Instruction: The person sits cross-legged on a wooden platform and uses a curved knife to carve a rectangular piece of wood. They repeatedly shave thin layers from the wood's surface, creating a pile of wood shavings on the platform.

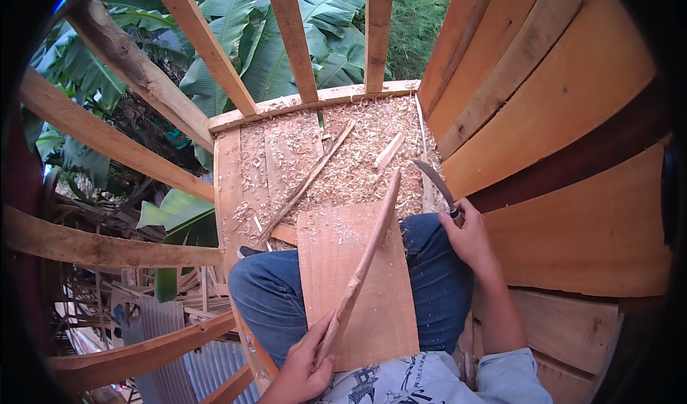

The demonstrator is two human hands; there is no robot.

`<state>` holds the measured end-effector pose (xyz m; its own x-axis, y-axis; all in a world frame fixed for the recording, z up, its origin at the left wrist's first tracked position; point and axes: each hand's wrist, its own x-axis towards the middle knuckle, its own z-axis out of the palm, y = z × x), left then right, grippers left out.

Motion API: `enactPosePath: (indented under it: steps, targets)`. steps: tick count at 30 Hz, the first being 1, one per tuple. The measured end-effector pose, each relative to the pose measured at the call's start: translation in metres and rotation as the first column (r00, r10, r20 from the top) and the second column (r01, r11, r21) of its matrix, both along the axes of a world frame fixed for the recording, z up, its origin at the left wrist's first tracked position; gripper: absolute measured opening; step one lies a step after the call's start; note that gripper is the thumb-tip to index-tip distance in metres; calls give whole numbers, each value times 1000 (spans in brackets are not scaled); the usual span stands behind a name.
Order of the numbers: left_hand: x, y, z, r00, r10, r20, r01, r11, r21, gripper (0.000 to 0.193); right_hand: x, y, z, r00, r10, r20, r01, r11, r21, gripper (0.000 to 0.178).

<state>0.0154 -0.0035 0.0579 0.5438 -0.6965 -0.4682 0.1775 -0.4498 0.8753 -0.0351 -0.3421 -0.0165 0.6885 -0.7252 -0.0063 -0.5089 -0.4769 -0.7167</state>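
Note:
Across my lap lies a flat wooden board (386, 311), resting on my jeans. My left hand (309, 364) is closed around the lower end of a long, slightly curved wooden stick (361, 268), which slants up and to the right over the board. My right hand (465, 236), above my right knee, grips the handle of a knife (436, 180). Its curved blade points up and to the left, apart from the stick. The stick's surface looks pale and whittled, with its far end narrowing.
Wood shavings (358, 146) cover much of the plank floor (229, 168). A thin strip of wood (308, 178) and a short pale piece (390, 150) lie among them. Wooden railing slats (290, 39) stand ahead and left; a plank wall (558, 110) rises on the right.

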Motion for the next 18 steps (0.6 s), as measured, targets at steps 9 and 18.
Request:
enactPosePath:
  steps: [9,18]
  targets:
    - [19,7,52,897,-86,434,-10,977,213,71,-8,3,-13,991,-26,128,-24,928,371,33]
    - [-30,17,-7,807,-117,579,31,987,155,72,-7,63,7,946,323,27,-322,930,179,47]
